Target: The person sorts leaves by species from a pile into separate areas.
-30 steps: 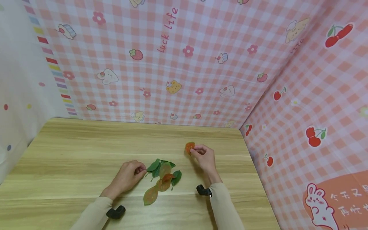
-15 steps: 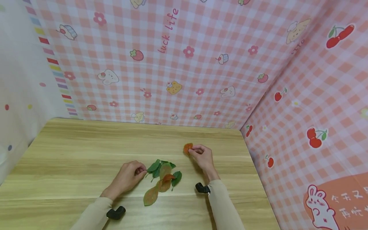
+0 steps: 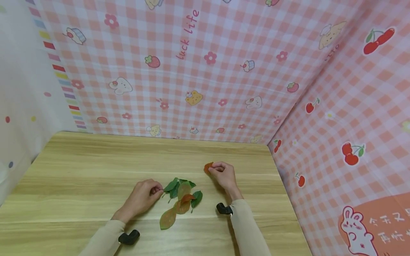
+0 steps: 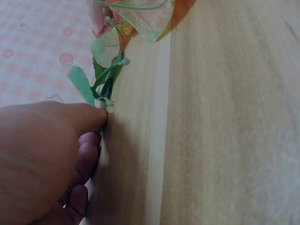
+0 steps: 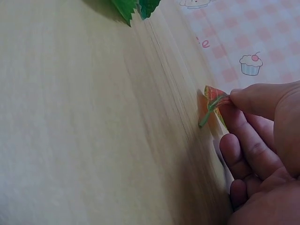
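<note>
My right hand [image 3: 224, 176] pinches an orange leaf [image 3: 207, 168] between thumb and fingers, low over the table at the right. In the right wrist view this leaf [image 5: 216, 96] shows a green stem and green edging. On the left, my left hand [image 3: 142, 197] pinches the near tip of a dark green leaf [image 3: 171, 185] with thumb and forefinger. Several green leaves lie bunched there, partly under a green-orange leaf [image 3: 184, 188]. Below it, a curled orange leaf [image 3: 186, 200] overlaps others, and a broad orange-green leaf [image 3: 168, 218] lies nearest me. One toothed green leaf [image 3: 196, 198] sits right of them.
The leaves lie on a light wood-grain table [image 3: 96, 160]. A pink checked cloth [image 3: 179, 78] hangs behind it, with another cloth wall [image 3: 320, 142] along the right side. Black wrist mounts [image 3: 129, 236] stick out from both sleeves.
My right hand has shifted slightly left and toward me, and the orange leaf in it has turned to look narrower. The left hand and the leaves on the table have stayed put.
</note>
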`<state>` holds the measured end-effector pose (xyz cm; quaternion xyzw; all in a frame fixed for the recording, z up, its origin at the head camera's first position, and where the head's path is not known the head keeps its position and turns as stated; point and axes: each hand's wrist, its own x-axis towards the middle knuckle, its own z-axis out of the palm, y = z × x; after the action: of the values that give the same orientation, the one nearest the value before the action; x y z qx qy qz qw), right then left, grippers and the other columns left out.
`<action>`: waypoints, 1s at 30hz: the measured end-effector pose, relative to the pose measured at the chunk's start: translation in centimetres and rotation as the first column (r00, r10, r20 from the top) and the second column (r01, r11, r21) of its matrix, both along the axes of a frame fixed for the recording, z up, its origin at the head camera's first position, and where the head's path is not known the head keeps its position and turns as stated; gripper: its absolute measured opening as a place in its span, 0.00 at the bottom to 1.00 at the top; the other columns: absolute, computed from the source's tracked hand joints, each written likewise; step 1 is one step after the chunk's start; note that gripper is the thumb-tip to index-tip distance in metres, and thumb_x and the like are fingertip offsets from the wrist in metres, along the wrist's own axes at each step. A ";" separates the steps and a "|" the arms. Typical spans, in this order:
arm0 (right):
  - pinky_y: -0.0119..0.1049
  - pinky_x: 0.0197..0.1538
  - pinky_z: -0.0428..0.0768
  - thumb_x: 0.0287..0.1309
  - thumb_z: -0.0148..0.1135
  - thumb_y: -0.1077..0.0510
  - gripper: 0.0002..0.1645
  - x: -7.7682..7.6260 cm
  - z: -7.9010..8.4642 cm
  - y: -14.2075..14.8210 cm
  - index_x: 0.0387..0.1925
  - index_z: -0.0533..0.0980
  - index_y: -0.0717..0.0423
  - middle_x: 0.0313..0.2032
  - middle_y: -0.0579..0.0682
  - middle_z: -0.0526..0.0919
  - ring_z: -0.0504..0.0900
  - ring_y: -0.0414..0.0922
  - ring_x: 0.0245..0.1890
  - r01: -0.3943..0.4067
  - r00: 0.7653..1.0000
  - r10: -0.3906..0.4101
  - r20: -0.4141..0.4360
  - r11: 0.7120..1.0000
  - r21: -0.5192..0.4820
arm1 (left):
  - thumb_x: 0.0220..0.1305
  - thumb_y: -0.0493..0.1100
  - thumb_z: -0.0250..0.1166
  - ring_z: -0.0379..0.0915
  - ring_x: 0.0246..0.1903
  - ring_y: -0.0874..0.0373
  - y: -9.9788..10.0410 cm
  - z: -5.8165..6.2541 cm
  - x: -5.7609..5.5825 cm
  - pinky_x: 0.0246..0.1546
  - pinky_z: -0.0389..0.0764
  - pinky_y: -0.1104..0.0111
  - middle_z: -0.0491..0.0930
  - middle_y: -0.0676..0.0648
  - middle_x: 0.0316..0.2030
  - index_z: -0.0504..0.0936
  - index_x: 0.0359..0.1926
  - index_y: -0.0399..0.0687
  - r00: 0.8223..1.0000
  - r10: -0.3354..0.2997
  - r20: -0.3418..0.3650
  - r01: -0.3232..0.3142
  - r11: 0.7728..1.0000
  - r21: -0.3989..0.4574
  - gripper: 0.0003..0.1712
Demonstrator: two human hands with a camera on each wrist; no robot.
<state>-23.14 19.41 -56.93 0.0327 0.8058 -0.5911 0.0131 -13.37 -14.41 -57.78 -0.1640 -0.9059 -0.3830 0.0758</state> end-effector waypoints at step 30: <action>0.26 0.41 0.81 0.70 0.78 0.63 0.08 0.1 -0.2 0.2 0.46 0.88 0.64 0.43 0.61 0.94 0.86 0.36 0.37 -0.003 1.000 0.004 0.003 1.000 -0.015 | 0.74 0.34 0.75 0.76 0.34 0.70 -1.0 0.8 0.6 0.38 0.80 0.73 0.87 0.55 0.35 0.92 0.41 0.48 0.995 0.095 -0.006 -0.094 0.992 0.084 0.04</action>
<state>-23.00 19.59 -57.08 0.0321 0.8014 -0.5970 0.0156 -12.78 -15.42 -56.95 -0.1196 -0.8955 -0.4157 0.1051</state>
